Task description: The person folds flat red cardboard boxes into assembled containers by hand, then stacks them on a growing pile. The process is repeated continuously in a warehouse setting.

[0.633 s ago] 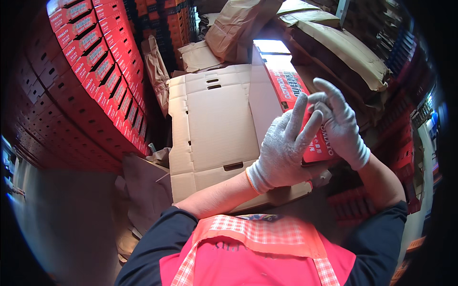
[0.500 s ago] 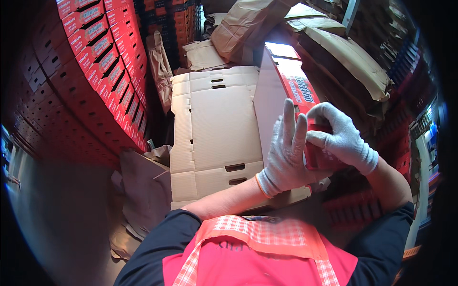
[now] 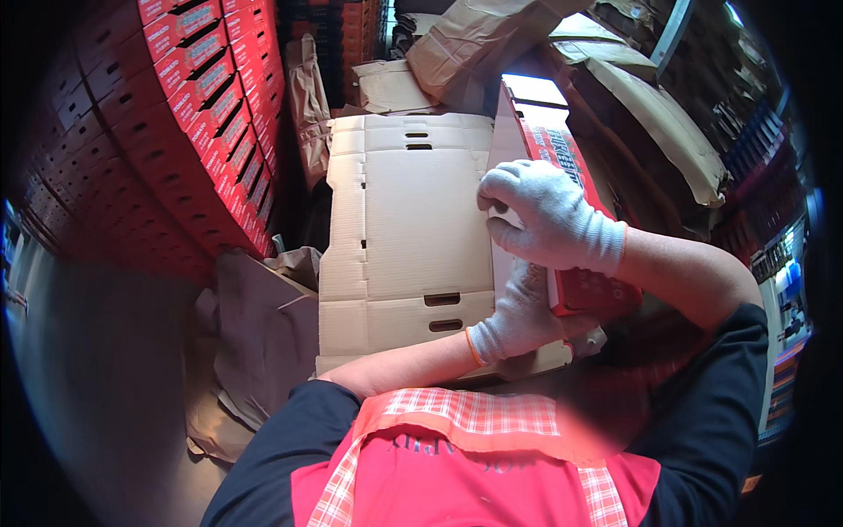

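Observation:
A red and white cardboard box [image 3: 575, 287] stands at the right side of a flat sheet of brown cardboard [image 3: 426, 220]. Both my hands wear pale knit gloves with orange cuffs. My right hand [image 3: 546, 211] lies across the near part of the box, its fingers curled inward and the thumb close below them. Whether anything is pinched there cannot be made out. Under it, my left hand [image 3: 522, 312] is against the box's near end, and its fingers are hidden behind the right hand. Slots show in the brown sheet's near and far flaps.
Tall stacks of red cartons [image 3: 206, 105] rise on the left. Brown paper-wrapped bundles [image 3: 483, 48] lie behind the sheet and along the right [image 3: 659, 119]. Crumpled brown paper [image 3: 263, 325] sits at the near left, beside the grey floor [image 3: 105, 378].
My right hand has moved left from the box's red side, crossing over my left hand. The left hand's raised, spread fingers are now covered. The view has shifted slightly.

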### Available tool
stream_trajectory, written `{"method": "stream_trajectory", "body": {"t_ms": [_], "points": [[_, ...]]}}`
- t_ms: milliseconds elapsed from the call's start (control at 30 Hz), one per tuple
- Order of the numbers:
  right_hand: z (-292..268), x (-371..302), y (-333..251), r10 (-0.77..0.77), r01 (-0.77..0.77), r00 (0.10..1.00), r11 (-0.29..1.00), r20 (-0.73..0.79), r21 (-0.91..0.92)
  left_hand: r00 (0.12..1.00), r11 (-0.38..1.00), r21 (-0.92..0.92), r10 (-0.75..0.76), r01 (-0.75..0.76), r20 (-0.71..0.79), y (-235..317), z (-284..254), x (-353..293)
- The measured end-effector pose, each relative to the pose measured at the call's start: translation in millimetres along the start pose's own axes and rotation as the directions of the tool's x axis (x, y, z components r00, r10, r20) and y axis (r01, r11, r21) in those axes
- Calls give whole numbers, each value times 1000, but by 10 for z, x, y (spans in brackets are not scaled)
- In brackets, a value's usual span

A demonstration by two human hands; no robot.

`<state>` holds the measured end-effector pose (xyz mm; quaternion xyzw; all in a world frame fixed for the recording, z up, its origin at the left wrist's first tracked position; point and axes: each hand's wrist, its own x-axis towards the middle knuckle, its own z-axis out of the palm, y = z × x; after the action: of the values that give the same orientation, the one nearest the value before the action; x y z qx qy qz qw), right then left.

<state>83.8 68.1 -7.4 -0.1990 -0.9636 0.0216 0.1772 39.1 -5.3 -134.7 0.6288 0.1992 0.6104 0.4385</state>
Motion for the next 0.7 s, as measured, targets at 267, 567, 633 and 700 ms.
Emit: {"method": "stream_trajectory", "body": {"t_ms": [267, 567, 633, 700], "points": [[-126, 243, -435, -2, 130, 966, 867, -258, 481, 867, 435, 826, 484, -359, 122, 311, -1447, -744], [1661, -566, -203, 328, -325, 924, 945, 198, -50, 996, 372, 928, 79, 4, -35, 151, -1469, -1404], [1786, -737, -148, 304, -302, 948, 953, 98, -36, 964, 392, 910, -157, -137, 213, 41, -1268, -1282], [1674, -986, -182, 298, -302, 953, 950, -59, -76, 951, 472, 855, -99, -215, 294, -36, -1111, -1231]]}}
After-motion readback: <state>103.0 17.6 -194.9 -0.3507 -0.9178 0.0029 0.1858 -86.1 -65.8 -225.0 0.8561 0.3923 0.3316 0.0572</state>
